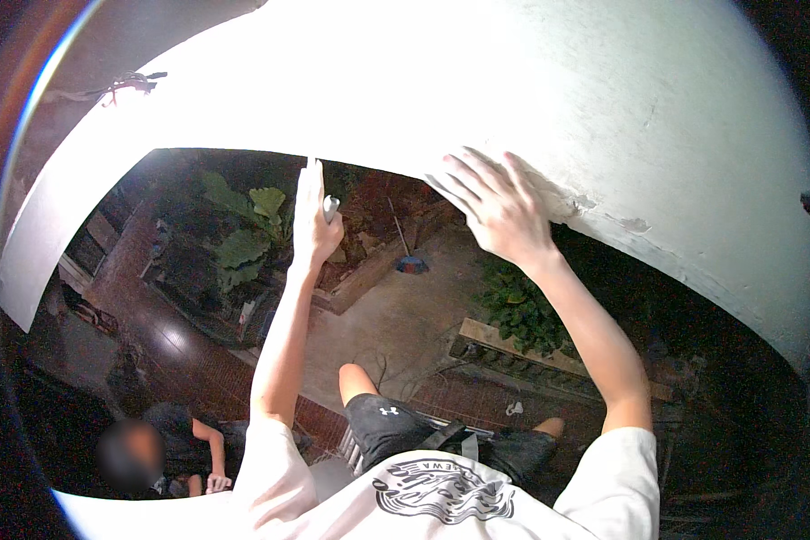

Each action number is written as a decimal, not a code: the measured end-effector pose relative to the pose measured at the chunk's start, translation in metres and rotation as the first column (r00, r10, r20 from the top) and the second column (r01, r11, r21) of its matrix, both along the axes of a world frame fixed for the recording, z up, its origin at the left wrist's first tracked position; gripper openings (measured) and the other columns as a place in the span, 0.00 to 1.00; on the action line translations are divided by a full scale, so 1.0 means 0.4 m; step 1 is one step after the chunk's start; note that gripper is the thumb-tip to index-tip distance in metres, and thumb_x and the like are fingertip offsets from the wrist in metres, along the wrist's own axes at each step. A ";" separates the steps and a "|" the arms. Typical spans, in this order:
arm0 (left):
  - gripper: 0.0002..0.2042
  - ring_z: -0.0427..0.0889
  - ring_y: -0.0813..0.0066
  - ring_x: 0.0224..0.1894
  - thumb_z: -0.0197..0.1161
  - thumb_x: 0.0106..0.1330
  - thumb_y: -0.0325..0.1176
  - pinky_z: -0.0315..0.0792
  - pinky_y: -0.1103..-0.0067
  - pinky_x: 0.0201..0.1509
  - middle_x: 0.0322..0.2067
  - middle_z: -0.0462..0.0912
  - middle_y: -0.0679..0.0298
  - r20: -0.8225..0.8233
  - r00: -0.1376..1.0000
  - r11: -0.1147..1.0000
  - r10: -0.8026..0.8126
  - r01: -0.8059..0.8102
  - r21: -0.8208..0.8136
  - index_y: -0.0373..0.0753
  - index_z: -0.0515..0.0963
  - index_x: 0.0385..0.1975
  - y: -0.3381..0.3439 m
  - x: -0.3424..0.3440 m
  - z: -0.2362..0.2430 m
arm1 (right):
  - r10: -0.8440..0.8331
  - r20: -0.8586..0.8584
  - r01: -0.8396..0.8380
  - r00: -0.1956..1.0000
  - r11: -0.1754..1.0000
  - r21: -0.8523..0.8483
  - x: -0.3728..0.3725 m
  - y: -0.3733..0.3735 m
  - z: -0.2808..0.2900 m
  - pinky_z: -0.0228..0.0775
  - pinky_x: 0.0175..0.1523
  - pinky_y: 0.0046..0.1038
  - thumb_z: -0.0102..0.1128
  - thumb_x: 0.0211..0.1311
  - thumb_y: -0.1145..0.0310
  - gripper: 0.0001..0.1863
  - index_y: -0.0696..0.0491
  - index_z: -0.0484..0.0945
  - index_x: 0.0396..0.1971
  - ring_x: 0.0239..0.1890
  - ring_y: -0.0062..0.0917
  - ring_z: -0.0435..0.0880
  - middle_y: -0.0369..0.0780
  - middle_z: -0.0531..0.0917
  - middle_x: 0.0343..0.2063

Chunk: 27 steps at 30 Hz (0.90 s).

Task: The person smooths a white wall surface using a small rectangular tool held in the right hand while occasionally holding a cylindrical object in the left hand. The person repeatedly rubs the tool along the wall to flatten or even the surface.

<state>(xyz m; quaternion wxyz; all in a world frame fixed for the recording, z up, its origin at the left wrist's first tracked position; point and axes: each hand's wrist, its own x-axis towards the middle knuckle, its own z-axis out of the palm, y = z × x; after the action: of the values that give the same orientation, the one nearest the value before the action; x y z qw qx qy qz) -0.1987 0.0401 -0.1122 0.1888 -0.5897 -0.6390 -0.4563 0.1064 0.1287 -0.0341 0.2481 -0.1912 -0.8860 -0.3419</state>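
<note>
Both my arms are raised toward a large white wall surface [639, 153] with a curved lower edge. My left hand [317, 225] is closed around a small grey, rounded, handle-like object [331, 208]. Only its end shows by the thumb, so its kind cannot be made out. The left fingertips reach up to the wall's lower edge. Farther right, my right hand [511, 214] lies open with fingers spread against the wall near that edge, holding nothing. Beside it the paint is chipped and peeling [574, 202].
Dark wires [133, 85] stick out of the wall at upper left. Far below are a concrete path [396, 315], a blue broom [411, 265], leafy plants [241, 247] and a stone planter ledge [513, 349]. Another person [175, 441] is at lower left, beside a white surface [144, 517].
</note>
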 end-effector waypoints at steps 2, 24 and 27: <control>0.38 0.60 0.52 0.68 0.52 0.51 0.15 0.54 0.68 0.71 0.66 0.62 0.50 0.013 1.000 0.999 -0.016 0.016 0.049 0.39 0.57 0.68 -0.029 -0.010 -0.009 | -0.128 -0.014 0.128 0.992 0.992 -0.002 0.091 -0.010 -0.035 0.26 0.76 0.44 0.48 0.67 0.59 0.31 0.28 0.54 0.68 0.73 0.18 0.50 0.24 0.56 0.70; 0.25 0.81 0.67 0.21 0.58 0.67 0.39 0.76 0.76 0.31 0.28 0.83 0.50 -0.243 0.760 0.646 -0.602 0.643 0.411 0.27 0.62 0.57 -0.261 0.407 0.538 | 0.052 -0.209 -0.072 0.977 0.994 -0.088 0.064 0.019 0.075 0.36 0.75 0.49 0.52 0.59 0.63 0.37 0.27 0.53 0.69 0.72 0.20 0.52 0.23 0.54 0.71; 0.21 0.80 0.72 0.19 0.52 0.72 0.41 0.73 0.80 0.26 0.27 0.83 0.52 -0.062 0.910 0.784 -0.409 0.386 0.487 0.27 0.70 0.52 -0.212 0.434 0.492 | -0.012 -0.230 -0.001 0.973 0.998 -0.059 0.189 0.052 -0.008 0.32 0.76 0.47 0.48 0.66 0.56 0.31 0.27 0.54 0.69 0.72 0.22 0.52 0.23 0.55 0.71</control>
<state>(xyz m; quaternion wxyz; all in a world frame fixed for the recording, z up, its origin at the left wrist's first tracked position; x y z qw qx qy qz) -0.0251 -0.0448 0.0845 0.2162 -0.6329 -0.3685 -0.6457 0.1819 0.1496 -0.0374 0.3427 -0.2392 -0.8603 -0.2919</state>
